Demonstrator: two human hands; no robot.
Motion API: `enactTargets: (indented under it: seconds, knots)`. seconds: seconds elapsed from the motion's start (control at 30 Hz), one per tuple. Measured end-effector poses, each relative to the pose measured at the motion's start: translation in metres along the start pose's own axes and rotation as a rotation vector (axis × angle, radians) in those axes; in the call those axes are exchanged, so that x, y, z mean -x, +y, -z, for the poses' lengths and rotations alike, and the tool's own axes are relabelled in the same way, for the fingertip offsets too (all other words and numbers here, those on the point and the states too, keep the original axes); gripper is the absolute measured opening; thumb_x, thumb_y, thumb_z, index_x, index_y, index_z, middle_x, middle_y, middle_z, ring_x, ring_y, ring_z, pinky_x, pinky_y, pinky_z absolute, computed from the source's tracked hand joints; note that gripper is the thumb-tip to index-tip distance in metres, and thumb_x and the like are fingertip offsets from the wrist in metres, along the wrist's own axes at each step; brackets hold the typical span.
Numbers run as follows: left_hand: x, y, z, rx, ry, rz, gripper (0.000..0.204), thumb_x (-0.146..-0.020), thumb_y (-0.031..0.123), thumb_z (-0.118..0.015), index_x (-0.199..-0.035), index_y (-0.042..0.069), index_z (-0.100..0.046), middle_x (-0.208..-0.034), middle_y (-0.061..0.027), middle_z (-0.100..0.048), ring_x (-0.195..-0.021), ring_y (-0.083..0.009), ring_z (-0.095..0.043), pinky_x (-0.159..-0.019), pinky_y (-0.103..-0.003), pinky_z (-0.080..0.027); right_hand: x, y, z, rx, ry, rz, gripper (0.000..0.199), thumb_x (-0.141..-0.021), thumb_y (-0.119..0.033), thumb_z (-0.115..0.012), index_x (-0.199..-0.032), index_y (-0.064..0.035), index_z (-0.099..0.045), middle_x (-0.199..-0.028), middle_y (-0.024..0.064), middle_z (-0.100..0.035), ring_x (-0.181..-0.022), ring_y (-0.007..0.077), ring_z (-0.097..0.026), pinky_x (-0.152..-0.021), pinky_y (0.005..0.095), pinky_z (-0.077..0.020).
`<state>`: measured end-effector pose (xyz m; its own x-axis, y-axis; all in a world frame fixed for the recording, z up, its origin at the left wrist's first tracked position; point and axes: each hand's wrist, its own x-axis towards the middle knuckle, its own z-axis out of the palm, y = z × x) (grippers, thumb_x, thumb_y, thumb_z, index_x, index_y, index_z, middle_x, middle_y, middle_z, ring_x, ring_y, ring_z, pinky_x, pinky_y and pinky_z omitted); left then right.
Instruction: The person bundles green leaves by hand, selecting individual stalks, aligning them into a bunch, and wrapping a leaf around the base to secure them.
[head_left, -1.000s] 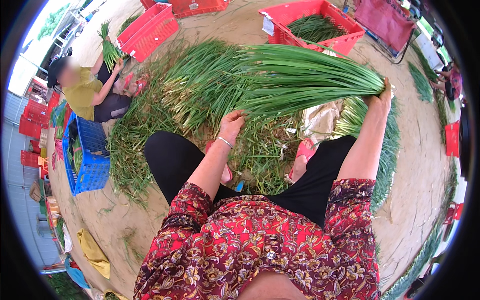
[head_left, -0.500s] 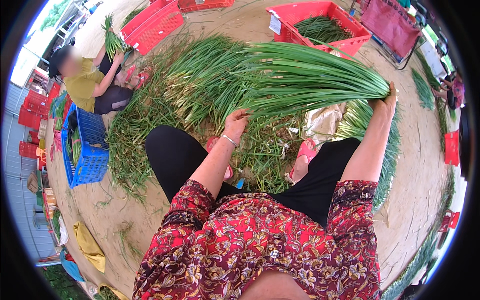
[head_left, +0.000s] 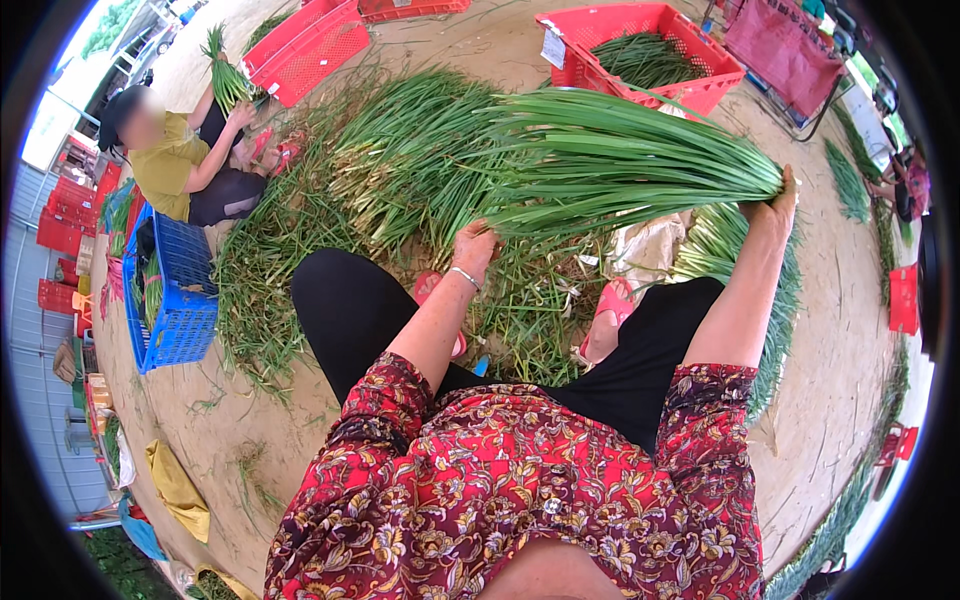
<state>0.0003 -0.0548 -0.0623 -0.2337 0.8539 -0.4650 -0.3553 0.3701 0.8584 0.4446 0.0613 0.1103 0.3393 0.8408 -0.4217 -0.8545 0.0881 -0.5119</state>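
Green onion bundle [head_left: 620,160] gripped by right hand [head_left: 775,205], left hand [head_left: 473,243] fingers among leaves, white-tagged red crate [head_left: 640,45] beyond

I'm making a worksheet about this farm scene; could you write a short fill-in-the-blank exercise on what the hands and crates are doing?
1. The right hand grips one end of a big bunch of green onions, and the left hand touches its ____ end.
2. The crate behind the bunch is ____ in colour.
3. The co-worker at the left sits beside a ____ crate.

Missing words: other; red; blue
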Motion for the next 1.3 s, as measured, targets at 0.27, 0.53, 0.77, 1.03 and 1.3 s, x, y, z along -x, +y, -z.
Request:
enactTargets:
  seconds: [0.27,0.53,0.77,1.03,1.3]
  knots:
    - [0.005,0.0,-0.002,0.192,-0.063,-0.041,0.018,-0.082,-0.001,-0.063,-0.098,0.008,-0.063,-0.091,0.0002,-0.068,-0.076,-0.0101,-0.063,-0.054,-0.024,-0.048,0.006,-0.003,0.002,-0.009,-0.015,0.0,0.034,-0.085,-0.039,-0.063,-0.101,-0.0096,-0.064,-0.108,0.0121,-0.067,-0.101,0.036,-0.061,-0.095,0.0569,-0.0438]
    - [0.015,0.02,0.008,-0.608,-0.346,-0.333,0.028,-0.076,-0.004,-0.059,-0.101,0.003,-0.069,-0.085,-0.0071,-0.07,-0.078,-0.0166,-0.067,-0.07,-0.028,-0.052,0.003,0.004,-0.001,-0.084,-0.021,0.03,0.041,-0.087,-0.04,-0.061,-0.113,-0.008,-0.059,-0.114,0.0139,-0.065,-0.105,0.0366,-0.059,-0.097,0.0576,-0.0427]
    - [0.001,-0.014,0.027,-1.294,0.014,-0.555,0.019,-0.071,0.02,-0.066,-0.082,0.006,-0.07,-0.083,-0.0216,-0.067,-0.076,-0.0356,-0.065,-0.074,-0.04,-0.053,0.018,0.018,-0.014,-0.165,-0.153,0.093,0.023,-0.087,-0.032,-0.065,-0.093,-0.0098,-0.062,-0.096,0.0116,-0.067,-0.09,0.032,-0.062,-0.088,0.0529,-0.0494]
    - [0.026,-0.021,0.004,-1.919,-0.825,0.012,0.047,-0.075,0.029,-0.07,-0.119,0.013,-0.065,-0.11,-0.0144,-0.068,-0.102,-0.0267,-0.065,-0.088,-0.037,-0.052,0.073,0.052,-0.04,0.023,-0.165,0.536,0.027,-0.079,-0.007,-0.076,-0.1,-0.0063,-0.06,-0.088,0.0051,-0.065,-0.079,0.0168,-0.063,-0.071,0.0323,-0.0543]
    - [0.086,0.03,-0.045,-0.507,-1.115,0.187,0.057,-0.087,0.021,-0.068,-0.137,0.005,-0.047,-0.113,-0.0075,-0.067,-0.103,-0.0229,-0.063,-0.095,-0.035,-0.048,0.205,0.123,-0.068,1.03,-1.132,1.438,0.029,-0.074,-0.014,-0.075,-0.096,-0.0081,-0.058,-0.088,0.0042,-0.066,-0.082,0.02,-0.065,-0.077,0.0362,-0.0482]
